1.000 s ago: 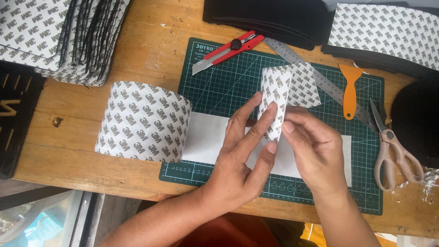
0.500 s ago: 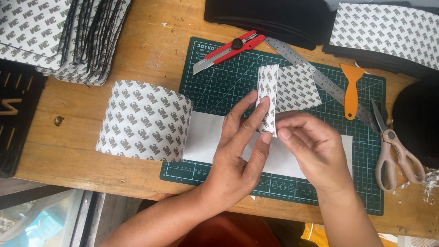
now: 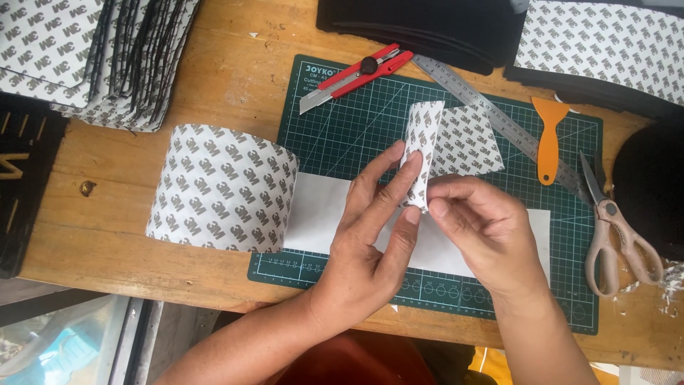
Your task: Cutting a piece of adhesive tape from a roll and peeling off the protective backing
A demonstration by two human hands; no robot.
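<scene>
wooden tabletop (image 3: 214,78) carries it all | green cutting mat (image 3: 356,128) at its near edge, protecting the wood | wide tape roll (image 3: 221,189) off mat's left edge | patterned strip (image 3: 422,153) upright mid-mat | left hand (image 3: 370,235) fingers steadying it | right hand (image 3: 477,228) pinching its bottom corner, looks like peeling the liner

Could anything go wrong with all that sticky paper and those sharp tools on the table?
Maybe. The small curled piece of patterned white tape liner, pinched between the left hand and the right hand, might fold and stick to itself. The red utility knife on the green cutting mat seems to show its blade, so a reaching hand could get nicked. The beige-handled scissors lie near the right wrist and could be bumped.
</scene>
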